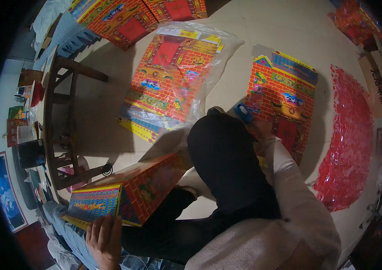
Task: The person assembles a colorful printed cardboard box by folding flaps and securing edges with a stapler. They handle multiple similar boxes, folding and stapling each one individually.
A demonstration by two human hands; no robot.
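My left hand (104, 238) is closed over the near end of a folded-up cardboard box (150, 189), its fingers curled on the yellow and blue roof-patterned edge. The box has a red brick print and leans beside my left leg. My right arm reaches down past my knee, and my right hand (262, 128) is low beside a small blue tool (243, 112). Shadow and my knee obscure its fingers, so I cannot make out whether they grip the tool. Under and beside that hand lies a flat brick-printed cardboard sheet (305, 90) with a red door.
A brick-printed stack in clear plastic (204, 90) lies ahead on the tiled floor. Red shiny wrapping (346, 144) spreads on the right. A wooden stand (71, 112) is on the left. More printed boxes (132, 29) are at the back, and a brown carton (373, 81) stands far right.
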